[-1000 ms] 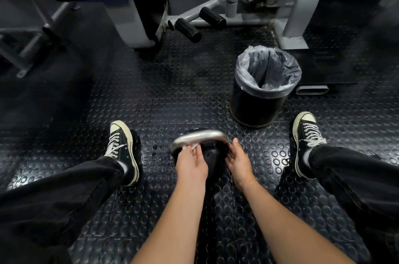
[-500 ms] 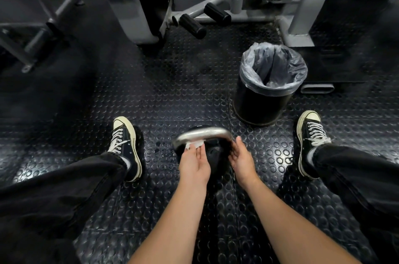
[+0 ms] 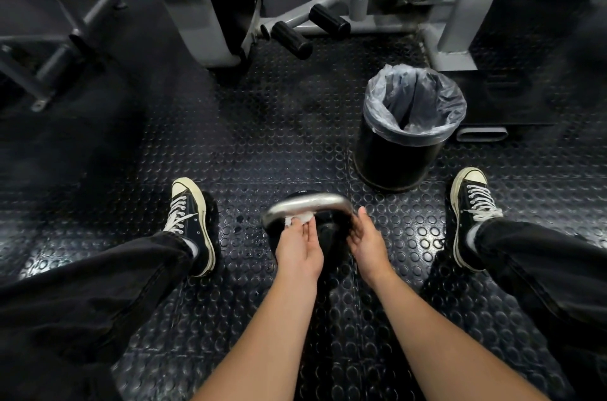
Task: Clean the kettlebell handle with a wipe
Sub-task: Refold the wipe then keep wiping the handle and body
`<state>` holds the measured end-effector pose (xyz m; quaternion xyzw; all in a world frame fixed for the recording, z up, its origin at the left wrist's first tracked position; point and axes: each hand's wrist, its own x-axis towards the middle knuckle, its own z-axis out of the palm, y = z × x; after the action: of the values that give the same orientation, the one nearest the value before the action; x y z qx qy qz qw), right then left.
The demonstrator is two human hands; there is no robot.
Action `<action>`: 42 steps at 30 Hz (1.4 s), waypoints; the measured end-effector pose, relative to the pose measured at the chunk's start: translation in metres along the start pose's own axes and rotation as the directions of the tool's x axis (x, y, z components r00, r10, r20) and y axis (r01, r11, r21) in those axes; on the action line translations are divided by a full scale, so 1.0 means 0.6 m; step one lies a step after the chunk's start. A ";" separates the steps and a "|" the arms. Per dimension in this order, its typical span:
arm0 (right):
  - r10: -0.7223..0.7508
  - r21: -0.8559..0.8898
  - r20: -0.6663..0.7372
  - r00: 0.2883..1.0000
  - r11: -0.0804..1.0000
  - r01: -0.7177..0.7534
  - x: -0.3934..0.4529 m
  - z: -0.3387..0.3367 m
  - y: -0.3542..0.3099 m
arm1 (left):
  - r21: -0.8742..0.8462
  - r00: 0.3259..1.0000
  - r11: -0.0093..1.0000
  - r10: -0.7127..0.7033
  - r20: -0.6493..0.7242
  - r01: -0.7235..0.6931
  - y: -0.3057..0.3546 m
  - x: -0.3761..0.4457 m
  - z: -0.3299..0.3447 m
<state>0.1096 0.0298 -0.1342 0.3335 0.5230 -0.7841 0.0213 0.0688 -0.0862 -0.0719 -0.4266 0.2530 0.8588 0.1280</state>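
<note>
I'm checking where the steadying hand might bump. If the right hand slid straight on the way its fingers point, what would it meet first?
Probably the kettlebell handle: the right hand points forward and slightly left, fingertips already at the handle's right bend. Beyond that lies bare floor; the trash bin sits off to the right. Depth is unclear.

Silver handle (image 3: 307,203) on black kettlebell (image 3: 325,236), white wipe (image 3: 297,219). Black floor (image 3: 262,138) with raised round studs. My black sneakers (image 3: 189,220), white laces, cream soles; black trousers (image 3: 82,285). Black bin (image 3: 394,157), grey liner (image 3: 414,105). Grey machine (image 3: 460,6).
</note>
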 end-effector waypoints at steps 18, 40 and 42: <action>0.001 0.005 0.001 1.000 1.000 -0.001 -0.001 -0.002 0.001 | 0.008 1.000 1.000 0.027 -0.015 -0.027 0.001 0.007 -0.004; -0.005 0.013 0.017 1.000 1.000 0.005 -0.004 0.001 -0.003 | 0.074 1.000 0.997 0.005 0.006 -0.005 0.010 0.010 -0.007; 0.000 0.009 0.018 1.000 1.000 -0.001 -0.005 0.001 -0.004 | 0.101 1.000 0.995 -0.008 0.004 0.008 0.010 0.007 -0.005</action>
<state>0.1108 0.0295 -0.1306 0.3267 0.5194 -0.7893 0.0247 0.0658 -0.0929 -0.0750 -0.4188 0.2940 0.8454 0.1533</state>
